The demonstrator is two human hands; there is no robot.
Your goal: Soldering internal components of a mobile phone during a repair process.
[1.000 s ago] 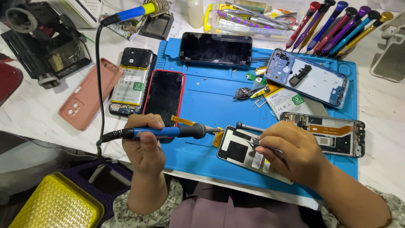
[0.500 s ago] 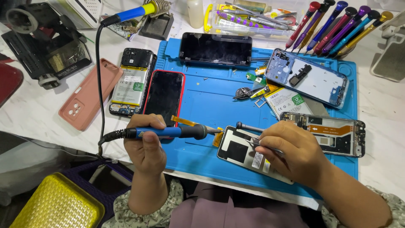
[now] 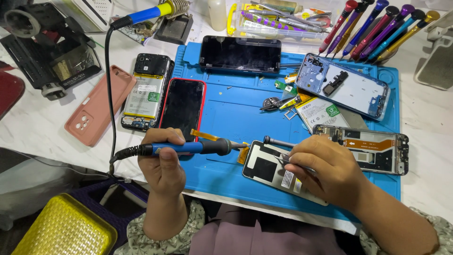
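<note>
My left hand [image 3: 163, 163] grips a blue-handled soldering iron [image 3: 198, 148] held level, its tip at the orange flex cable on the left edge of a phone display panel [image 3: 269, 170] lying face down on the blue repair mat [image 3: 236, 113]. My right hand [image 3: 325, 172] rests on that panel and pinches thin metal tweezers [image 3: 295, 163] pointing left. A dark screwdriver [image 3: 278, 141] lies just above the panel.
On the mat lie a red-edged phone [image 3: 181, 106], a black phone [image 3: 240, 54], an open phone frame [image 3: 347, 87] and another opened phone [image 3: 373, 148]. A battery-exposed phone [image 3: 146, 92] and pink case [image 3: 101, 111] lie left. Coloured screwdrivers [image 3: 377, 26] stand behind. A yellow box [image 3: 63, 229] sits low left.
</note>
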